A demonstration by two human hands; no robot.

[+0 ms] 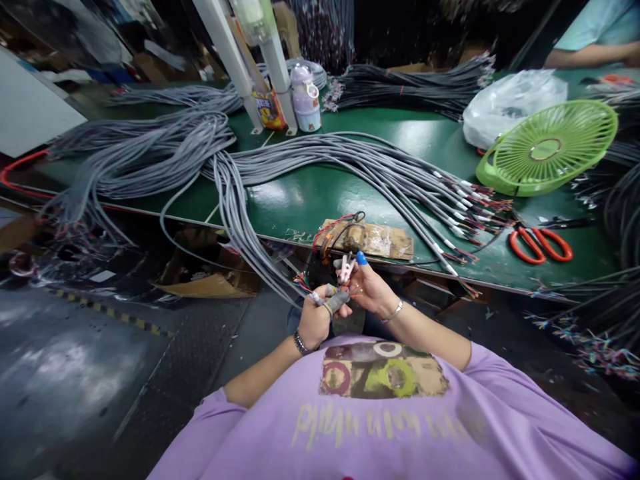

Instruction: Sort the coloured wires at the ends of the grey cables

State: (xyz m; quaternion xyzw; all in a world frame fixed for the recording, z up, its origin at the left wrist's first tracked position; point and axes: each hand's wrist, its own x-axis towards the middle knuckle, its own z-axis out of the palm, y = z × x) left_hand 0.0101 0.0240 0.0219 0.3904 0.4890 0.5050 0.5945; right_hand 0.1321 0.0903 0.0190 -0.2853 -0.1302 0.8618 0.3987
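- Board: on the desk, at its near edge.
- Left hand: below the board; its grip pinches wires.
- Right hand: below the board, by the clip; grip, cannot tell.
- Scissors: right of the board.

Green fan stands on the bench, just beside a clear plastic bag. Lilac bottle stands upright beside a yellow snack packet.

The green tabletop is glossy, the board rough wood, the fan smooth, probably plastic.
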